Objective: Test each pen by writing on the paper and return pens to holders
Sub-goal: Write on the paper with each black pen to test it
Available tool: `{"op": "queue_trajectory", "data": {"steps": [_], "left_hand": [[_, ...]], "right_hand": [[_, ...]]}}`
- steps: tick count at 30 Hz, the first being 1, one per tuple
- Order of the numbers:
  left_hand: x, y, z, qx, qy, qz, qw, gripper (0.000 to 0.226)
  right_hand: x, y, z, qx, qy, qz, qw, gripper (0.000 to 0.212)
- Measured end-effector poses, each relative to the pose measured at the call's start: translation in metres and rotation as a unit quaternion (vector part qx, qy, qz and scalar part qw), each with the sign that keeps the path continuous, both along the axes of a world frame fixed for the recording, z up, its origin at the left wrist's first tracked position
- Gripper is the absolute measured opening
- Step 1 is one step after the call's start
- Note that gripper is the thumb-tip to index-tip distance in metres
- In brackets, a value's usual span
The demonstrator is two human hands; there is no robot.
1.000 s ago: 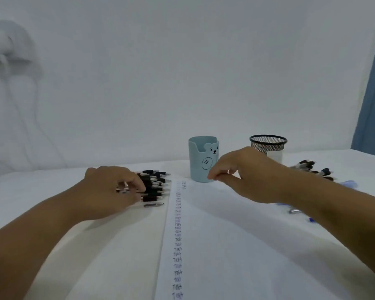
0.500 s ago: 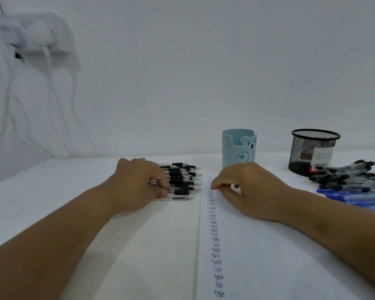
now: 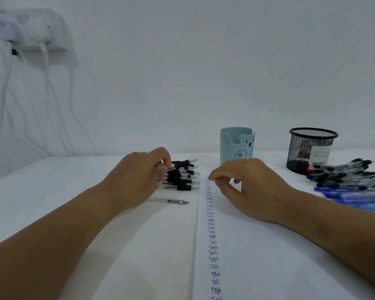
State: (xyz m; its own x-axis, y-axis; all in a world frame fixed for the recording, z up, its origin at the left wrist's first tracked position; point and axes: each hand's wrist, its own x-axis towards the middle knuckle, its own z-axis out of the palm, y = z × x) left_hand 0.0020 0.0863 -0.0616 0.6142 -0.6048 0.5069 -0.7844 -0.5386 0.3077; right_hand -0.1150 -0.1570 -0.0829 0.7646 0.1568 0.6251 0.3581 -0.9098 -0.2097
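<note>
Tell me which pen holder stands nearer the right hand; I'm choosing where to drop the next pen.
The light blue bear-face holder, right behind the right hand. The black mesh holder stands farther right, beside the loose pile of pens.

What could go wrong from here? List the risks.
1. The left hand reaches into the tightly packed row of black pens; pulling one may scatter its neighbours.
2. The right hand rests on the paper and could smudge the fresh "Test" marks.

Plain room, home or office unclear: white table (image 3: 52, 191), bare wall, wall socket (image 3: 33, 33) with cables.
</note>
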Motion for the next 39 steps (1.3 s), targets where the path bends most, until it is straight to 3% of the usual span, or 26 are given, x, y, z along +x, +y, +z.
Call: {"op": "queue_trajectory", "data": {"steps": [3, 7, 11, 14, 17, 19, 23, 25, 27, 29, 30, 36, 39], "left_hand": [[-0.008, -0.004, 0.001, -0.030, -0.013, -0.051, 0.998, 0.020], [-0.024, -0.013, 0.001, -0.054, -0.034, -0.119, 0.991, 0.017], [-0.035, -0.018, 0.002, -0.151, 0.114, -0.093, 0.977, 0.011], [-0.034, -0.014, 0.008, -0.231, 0.281, -0.082, 0.928, 0.019], [-0.030, -0.010, 0.011, -0.284, 0.447, -0.129, 0.839, 0.032], [-0.028, -0.009, 0.009, -0.304, 0.487, -0.155, 0.804, 0.032], [-0.024, -0.008, 0.004, -0.322, 0.502, -0.193, 0.779, 0.029], [-0.021, -0.006, 0.003, -0.307, 0.512, -0.213, 0.774, 0.017], [-0.019, -0.005, 0.000, -0.291, 0.520, -0.235, 0.768, 0.029], [-0.021, -0.008, -0.003, -0.303, 0.518, -0.222, 0.768, 0.021], [-0.023, -0.010, -0.005, -0.316, 0.505, -0.210, 0.776, 0.017], [-0.034, -0.025, -0.010, -0.317, 0.413, -0.175, 0.836, 0.047], [-0.033, -0.026, -0.016, -0.279, 0.367, -0.161, 0.873, 0.050]], "right_hand": [[-0.003, 0.005, 0.004, 0.027, -0.047, -0.015, 0.998, 0.033], [-0.004, 0.015, 0.004, -0.026, -0.039, -0.034, 0.998, 0.043], [-0.001, 0.011, 0.010, -0.040, 0.004, -0.069, 0.997, 0.021], [-0.001, 0.005, 0.009, -0.012, 0.021, -0.093, 0.995, 0.017], [-0.001, 0.000, 0.006, 0.023, 0.017, -0.098, 0.995, 0.016], [-0.001, -0.003, 0.005, 0.037, 0.010, -0.093, 0.995, 0.015], [-0.001, -0.003, 0.004, 0.042, 0.012, -0.087, 0.995, 0.015], [-0.001, -0.003, 0.005, 0.037, 0.009, -0.082, 0.996, 0.016], [-0.002, -0.003, 0.006, 0.026, 0.010, -0.078, 0.997, 0.016], [-0.003, -0.004, 0.006, 0.015, 0.022, -0.085, 0.996, 0.015], [-0.003, -0.005, 0.007, 0.007, 0.031, -0.093, 0.995, 0.015], [0.000, -0.005, 0.010, -0.021, 0.067, -0.153, 0.986, 0.017], [0.003, -0.008, 0.014, 0.056, 0.051, -0.154, 0.985, 0.008]]}}
